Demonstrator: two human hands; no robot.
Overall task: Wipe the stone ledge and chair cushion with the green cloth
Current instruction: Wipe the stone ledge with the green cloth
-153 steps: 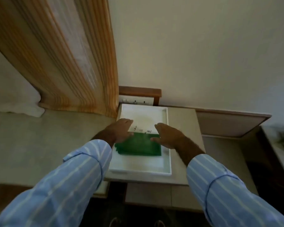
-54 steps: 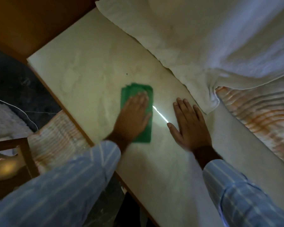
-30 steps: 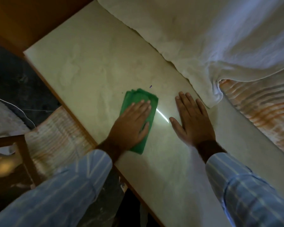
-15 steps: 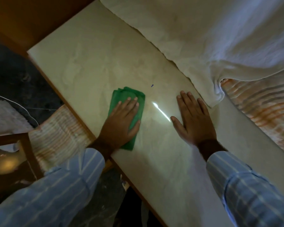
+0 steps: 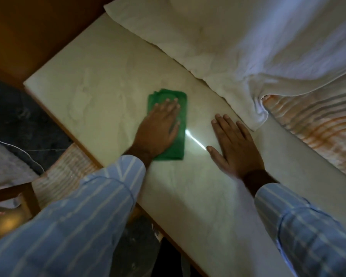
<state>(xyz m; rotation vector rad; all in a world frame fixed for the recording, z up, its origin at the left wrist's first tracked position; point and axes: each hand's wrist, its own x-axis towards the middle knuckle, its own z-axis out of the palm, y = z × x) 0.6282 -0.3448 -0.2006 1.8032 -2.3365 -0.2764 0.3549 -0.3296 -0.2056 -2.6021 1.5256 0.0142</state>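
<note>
The folded green cloth (image 5: 180,100) lies on the pale stone ledge (image 5: 100,76). My left hand (image 5: 159,129) presses flat on top of it, fingers spread, covering its near half. My right hand (image 5: 235,145) rests palm down on the bare ledge to the right of the cloth and holds nothing. A bright streak of light (image 5: 195,140) crosses the stone between the two hands. The striped chair cushion (image 5: 68,176) sits below the ledge's front edge at lower left, partly hidden by my left sleeve.
White fabric (image 5: 218,37) drapes over the ledge's far side, with an orange striped curtain (image 5: 318,134) at right. A wooden chair frame (image 5: 14,193) and a thin white cable (image 5: 34,158) are at lower left over the dark floor. A wooden panel (image 5: 38,27) bounds the ledge's left end.
My left hand has slid the green cloth to the right and away from the ledge's front edge, closer to my right hand. My right hand has stayed flat in place.
</note>
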